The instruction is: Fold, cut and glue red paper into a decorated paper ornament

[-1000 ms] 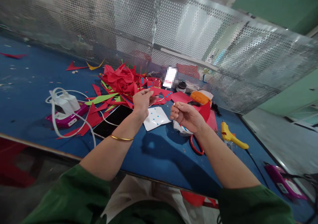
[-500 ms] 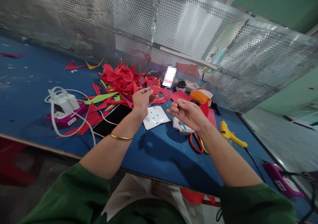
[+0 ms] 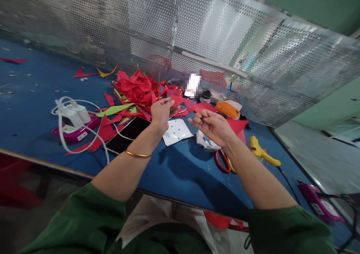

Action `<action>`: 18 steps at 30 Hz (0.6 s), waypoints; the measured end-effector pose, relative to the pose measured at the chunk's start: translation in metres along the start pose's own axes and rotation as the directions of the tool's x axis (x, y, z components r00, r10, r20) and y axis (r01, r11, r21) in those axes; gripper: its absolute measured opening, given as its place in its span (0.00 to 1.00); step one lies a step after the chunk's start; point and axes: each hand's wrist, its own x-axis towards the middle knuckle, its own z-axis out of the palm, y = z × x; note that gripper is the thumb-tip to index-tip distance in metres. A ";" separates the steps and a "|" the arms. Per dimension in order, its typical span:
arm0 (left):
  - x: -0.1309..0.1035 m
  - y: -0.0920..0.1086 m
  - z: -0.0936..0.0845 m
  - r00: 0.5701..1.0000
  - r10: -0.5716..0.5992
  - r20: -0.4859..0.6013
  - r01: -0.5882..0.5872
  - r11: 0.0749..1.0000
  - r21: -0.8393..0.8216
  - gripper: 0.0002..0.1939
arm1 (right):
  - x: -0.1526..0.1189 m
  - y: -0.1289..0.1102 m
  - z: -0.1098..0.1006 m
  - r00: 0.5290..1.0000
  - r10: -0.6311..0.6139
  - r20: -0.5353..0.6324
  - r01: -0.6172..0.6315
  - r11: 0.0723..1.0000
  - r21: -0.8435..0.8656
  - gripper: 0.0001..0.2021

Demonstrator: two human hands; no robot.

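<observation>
My left hand, with a gold bangle on the wrist, is closed with thumb and fingertips together. Red paper pieces with blue dots lie just beyond its fingertips; I cannot tell if it grips one. Opposite it, my right hand is curled, fingertips pinched towards the left hand; anything between them is too small to make out. A pointed red paper piece sticks out behind the right hand. Below and between the hands lies a white sheet dotted with small blue squares. Under the right hand sits a crumpled white packet.
Red-handled scissors and a yellow glue gun lie to the right. On the left are a black tablet, a purple power strip with white cables, and a red paper heap. A perforated metal screen stands behind.
The red paper piece behind my right hand has swung outward, and more of it shows to the right. Both hands stay almost in place; the view shifts slightly.
</observation>
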 end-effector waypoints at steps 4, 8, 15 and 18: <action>0.000 -0.001 0.000 1.000 0.011 0.004 -0.011 1.000 0.002 0.08 | 0.003 -0.001 -0.001 0.999 -0.016 -0.042 0.016 1.000 -0.006 0.13; -0.002 -0.001 0.000 1.000 0.011 0.012 -0.011 1.000 0.003 0.07 | 0.002 -0.007 0.003 0.999 0.044 -0.020 -0.043 0.999 0.031 0.09; 0.000 -0.002 -0.002 1.000 -0.002 0.024 0.002 1.000 0.007 0.07 | 0.001 -0.008 0.008 0.990 0.063 -0.124 -0.051 0.994 0.098 0.09; 0.000 -0.002 -0.002 1.000 -0.005 0.027 0.005 1.000 0.003 0.07 | 0.002 -0.005 0.006 0.991 0.043 -0.129 -0.028 0.993 0.115 0.08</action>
